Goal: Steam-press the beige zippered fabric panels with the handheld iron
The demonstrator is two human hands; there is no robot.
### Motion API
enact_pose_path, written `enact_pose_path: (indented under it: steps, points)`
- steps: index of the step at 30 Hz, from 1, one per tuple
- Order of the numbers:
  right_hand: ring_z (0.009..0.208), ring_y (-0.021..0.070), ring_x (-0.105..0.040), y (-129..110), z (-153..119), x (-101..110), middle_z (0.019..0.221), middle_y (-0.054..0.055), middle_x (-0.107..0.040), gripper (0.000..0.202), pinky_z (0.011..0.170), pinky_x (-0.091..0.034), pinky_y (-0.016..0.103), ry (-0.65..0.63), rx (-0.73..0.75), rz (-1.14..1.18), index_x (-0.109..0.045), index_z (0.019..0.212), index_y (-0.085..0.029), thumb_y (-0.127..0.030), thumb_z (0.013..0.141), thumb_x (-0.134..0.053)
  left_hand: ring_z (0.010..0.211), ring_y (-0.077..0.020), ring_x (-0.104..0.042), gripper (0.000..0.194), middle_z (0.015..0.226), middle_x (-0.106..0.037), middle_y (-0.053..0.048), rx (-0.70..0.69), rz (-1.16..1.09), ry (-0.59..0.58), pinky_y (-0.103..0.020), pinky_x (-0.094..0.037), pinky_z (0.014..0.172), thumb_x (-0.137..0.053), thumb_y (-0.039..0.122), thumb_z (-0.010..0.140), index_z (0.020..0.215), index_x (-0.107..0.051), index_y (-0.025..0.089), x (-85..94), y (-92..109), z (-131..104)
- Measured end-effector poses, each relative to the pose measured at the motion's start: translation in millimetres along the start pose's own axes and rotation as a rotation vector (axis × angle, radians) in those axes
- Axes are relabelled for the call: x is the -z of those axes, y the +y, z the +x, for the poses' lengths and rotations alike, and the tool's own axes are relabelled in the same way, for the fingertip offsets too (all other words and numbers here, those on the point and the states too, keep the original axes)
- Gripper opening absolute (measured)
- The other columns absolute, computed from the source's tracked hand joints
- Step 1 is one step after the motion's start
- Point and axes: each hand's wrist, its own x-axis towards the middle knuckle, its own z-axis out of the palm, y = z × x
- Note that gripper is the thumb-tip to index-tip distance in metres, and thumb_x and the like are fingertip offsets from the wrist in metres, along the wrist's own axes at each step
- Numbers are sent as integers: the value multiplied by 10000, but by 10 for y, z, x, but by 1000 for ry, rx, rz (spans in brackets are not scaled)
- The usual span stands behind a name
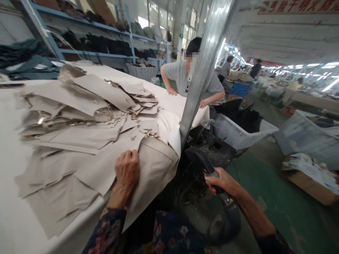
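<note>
My left hand (pixel 127 171) is closed in a loose fist over a beige cloth piece (pixel 156 165) at the table's near edge, its fingers curled at the fabric. Beside it lies a spread stack of beige cut garment pieces (pixel 87 137), several with small gold-coloured metal fittings along their edges. My right hand (pixel 224 181) is wrapped around a black curved handle (pixel 203 158). This handle bends down past a metal clamp toward dark equipment beside the table; what it belongs to is not clear.
A slanting metal post (pixel 200 70) stands at the corner of the white table (pixel 16 148). Across it, a person in grey (pixel 173 76) leans with both hands on the tabletop. White bins (pixel 238 135) and a cardboard box (pixel 309 180) stand right; blue shelves (pixel 129 33) rise behind.
</note>
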Motion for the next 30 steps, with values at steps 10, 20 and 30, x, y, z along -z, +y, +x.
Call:
enact_pose_path:
  steps: [10, 20, 30]
  points:
    - [425, 84, -465, 343, -135, -41, 513, -39, -530, 202, 437, -375, 191, -89, 40, 23, -490, 772, -150, -333, 795, -574, 1332, -378, -226, 542, 1443, -304, -200, -222, -74, -68, -626, -143, 1049, -478, 197, 834, 1358, -370, 111, -140, 1193, -601]
    - [415, 101, -476, 537, -332, -42, 496, -37, -526, 239, 428, -381, 204, -59, 48, 48, -470, 814, -152, -363, 782, -578, 1359, -332, -170, 528, 1461, -284, -154, -207, -6, 61, -604, -200, 1060, -340, 77, 864, 1387, -337, 154, -567, 1156, -580]
    - [383, 106, -456, 801, -524, -7, 484, -34, -495, 366, 419, -390, 236, -73, 48, -3, -470, 793, -158, -503, 754, -584, 1339, -319, -254, 522, 1436, -349, -134, -179, -75, 82, -613, -178, 1057, -351, 68, 849, 1351, -399, 201, -453, 1243, -451]
